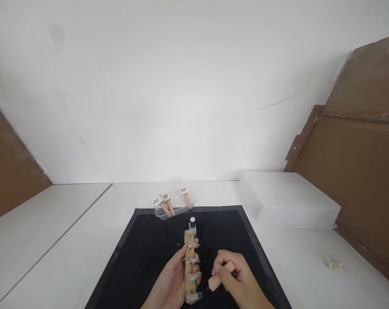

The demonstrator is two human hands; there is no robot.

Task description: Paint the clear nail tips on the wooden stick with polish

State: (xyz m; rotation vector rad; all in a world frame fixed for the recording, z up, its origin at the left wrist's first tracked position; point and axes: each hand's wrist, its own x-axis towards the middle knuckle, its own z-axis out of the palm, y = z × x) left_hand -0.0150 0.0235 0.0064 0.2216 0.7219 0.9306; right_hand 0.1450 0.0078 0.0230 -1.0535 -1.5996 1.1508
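Note:
My left hand is closed around a wooden strip held over the black mat. A row of several clear false nail tips stands along the strip, pointing right. In my right hand is a nail polish brush with a thick pink handle, pinched between thumb and fingers. Its dark bristle end is at the tip of the nearest false nail; whether they touch I cannot tell. Just beyond the strip's far end stands a small bottle with a white top, partly hidden by the strip.
A black mat lies on the white table. At its far edge, a clear tray holds three pink-capped bottles with white labels. A translucent white box stands at right, near a small beige coil. Cardboard panels flank both sides.

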